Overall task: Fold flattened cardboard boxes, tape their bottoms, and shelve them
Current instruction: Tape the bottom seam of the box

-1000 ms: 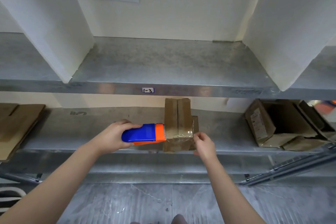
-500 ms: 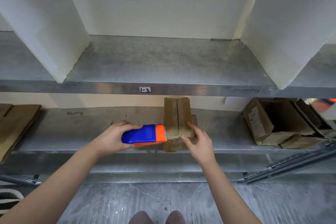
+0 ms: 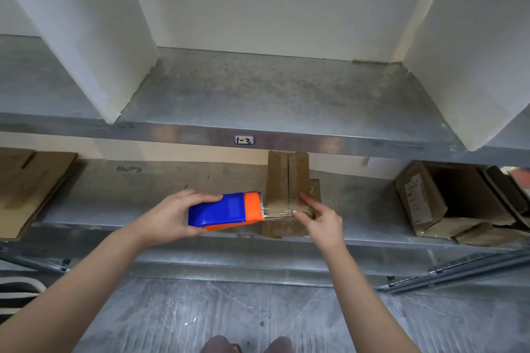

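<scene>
Now the right hand (image 3: pixel 321 221) lies across the near end of the small cardboard box (image 3: pixel 286 178). Its fingers (image 3: pixel 305 199) are fairly straight, and the thumb tip and forefinger press a strip of clear tape (image 3: pixel 276 212) down onto the cardboard rather than gripping anything. Just to the left of those fingertips, the toothed orange edge of the tape dispenser (image 3: pixel 226 210) sits against the box's side, and the tape runs from it across the closed flaps. The left hand (image 3: pixel 172 218) wraps around the dispenser's blue body, fingers on top and thumb underneath, holding it firmly.

Beneath both hands, the box rests near the front of the lower shelf (image 3: pixel 129 180), with its taped face turned up and its centre seam running away from the fingers. Well off to the left of the left hand, flattened cardboard (image 3: pixel 31 180) lies on the same shelf. Well to the right of the right hand lie some opened boxes (image 3: pixel 424 198). Above the fingers, the upper shelf (image 3: pixel 258 89) carries a small label (image 3: pixel 244 139) on its front edge.

As I judge it, this box is folded and its taping is nearly done. The strip looks uncut, so what remains is tearing it off, smoothing it, and shelving the box. The flat pieces suggest more boxes are waiting.
</scene>
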A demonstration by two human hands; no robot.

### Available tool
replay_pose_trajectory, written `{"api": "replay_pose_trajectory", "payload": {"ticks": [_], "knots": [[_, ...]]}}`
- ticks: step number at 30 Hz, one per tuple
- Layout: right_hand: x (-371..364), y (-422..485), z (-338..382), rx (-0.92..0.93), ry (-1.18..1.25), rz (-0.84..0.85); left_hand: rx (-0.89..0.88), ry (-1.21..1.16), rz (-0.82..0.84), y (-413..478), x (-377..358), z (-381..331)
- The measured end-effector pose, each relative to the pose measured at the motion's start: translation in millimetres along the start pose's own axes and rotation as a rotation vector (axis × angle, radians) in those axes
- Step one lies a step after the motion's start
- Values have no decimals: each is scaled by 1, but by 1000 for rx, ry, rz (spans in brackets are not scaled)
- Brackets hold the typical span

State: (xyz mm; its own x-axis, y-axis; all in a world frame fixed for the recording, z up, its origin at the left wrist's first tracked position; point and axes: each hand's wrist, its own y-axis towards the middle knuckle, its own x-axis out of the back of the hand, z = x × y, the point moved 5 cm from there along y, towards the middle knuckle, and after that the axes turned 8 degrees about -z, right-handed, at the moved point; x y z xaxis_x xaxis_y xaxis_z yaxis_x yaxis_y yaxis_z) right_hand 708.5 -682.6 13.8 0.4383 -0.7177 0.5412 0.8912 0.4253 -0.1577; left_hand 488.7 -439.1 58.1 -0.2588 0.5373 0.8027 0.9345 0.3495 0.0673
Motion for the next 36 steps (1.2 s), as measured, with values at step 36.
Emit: {"api": "replay_pose_trajectory", "payload": {"ticks": [36], "knots": [[-6,-4,1,-41,139,16,123,327,196,40,-32,-5]]}}
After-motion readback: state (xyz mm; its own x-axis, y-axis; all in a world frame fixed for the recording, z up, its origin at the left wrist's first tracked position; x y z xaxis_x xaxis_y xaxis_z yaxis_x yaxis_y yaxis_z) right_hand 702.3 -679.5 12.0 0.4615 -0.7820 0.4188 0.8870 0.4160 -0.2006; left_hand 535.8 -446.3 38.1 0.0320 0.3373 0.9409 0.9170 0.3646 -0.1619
